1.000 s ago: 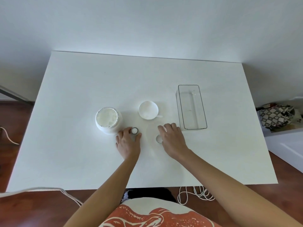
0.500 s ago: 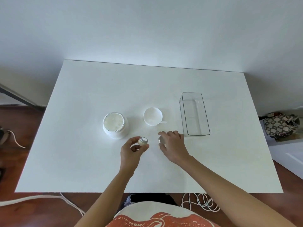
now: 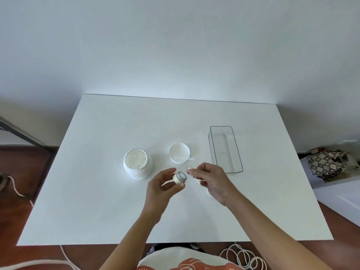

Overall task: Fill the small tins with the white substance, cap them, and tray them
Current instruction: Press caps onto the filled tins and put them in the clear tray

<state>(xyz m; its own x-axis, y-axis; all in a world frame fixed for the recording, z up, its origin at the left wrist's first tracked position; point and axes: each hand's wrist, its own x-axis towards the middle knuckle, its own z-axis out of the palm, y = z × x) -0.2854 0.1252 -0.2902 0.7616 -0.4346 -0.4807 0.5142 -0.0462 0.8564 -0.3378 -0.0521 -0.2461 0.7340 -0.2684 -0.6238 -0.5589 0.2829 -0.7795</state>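
Big jar (image 3: 138, 165): white, round and squat, standing upright on the table (image 3: 109, 191) with its mouth open; a white, slightly lumpy substance fills it close to the rim.
Jar lid (image 3: 179, 153): white, round and shallow, lying on the table to the right of the big jar, hollow side up.
Tray (image 3: 226, 150): clear plastic, long and rectangular with rounded corners, its long side running away from the person; nothing shows inside it.
Small tin (image 3: 180, 177): short and round, pale sides with a grey metal rim, held above the table between the big jar and the tray; tilted so its mouth points up and to the right. Its contents cannot be made out.
Left hand (image 3: 162, 185): curled round the small tin, thumb and fingertips pinching its sides; a thin pale stick (image 3: 168, 183) also lies across the fingers.
Right hand (image 3: 213, 181): just beside the small tin, fingers bent, pinching a small round cap (image 3: 189, 168) at the fingertips.
Table: white, smooth, matte, rectangular.
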